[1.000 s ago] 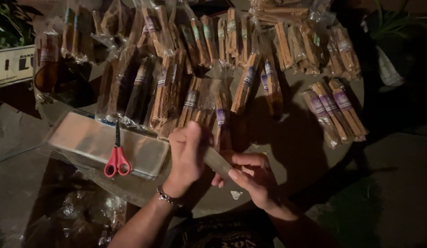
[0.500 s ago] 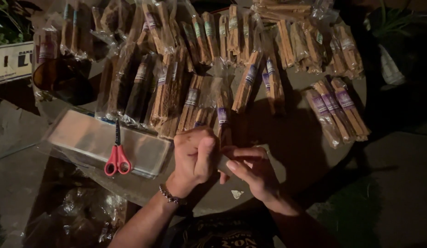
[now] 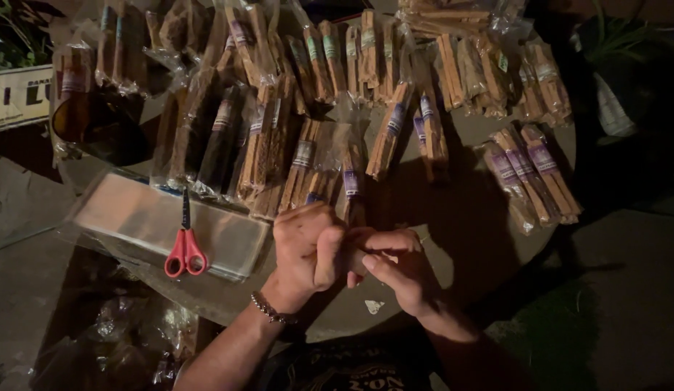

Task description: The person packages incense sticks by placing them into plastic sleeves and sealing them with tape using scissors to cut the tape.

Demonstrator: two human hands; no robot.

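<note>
both forearms come up from the bottom edge of the view and meet just above the near edge of the table, the left forearm slanting up from the lower left with a beaded bracelet (image 3: 270, 310) around its wrist, the right forearm slanting up from the lower right. the left hand (image 3: 306, 246) is curled into a loose fist, knuckles up and fingers folded down and inward, its thumb side turned toward the other hand. the right hand (image 3: 393, 262) touches it from the right, palm turned inward, fingers bent and pinched together against the left hand's fingers, so the two hands are closed together at the middle.
</note>
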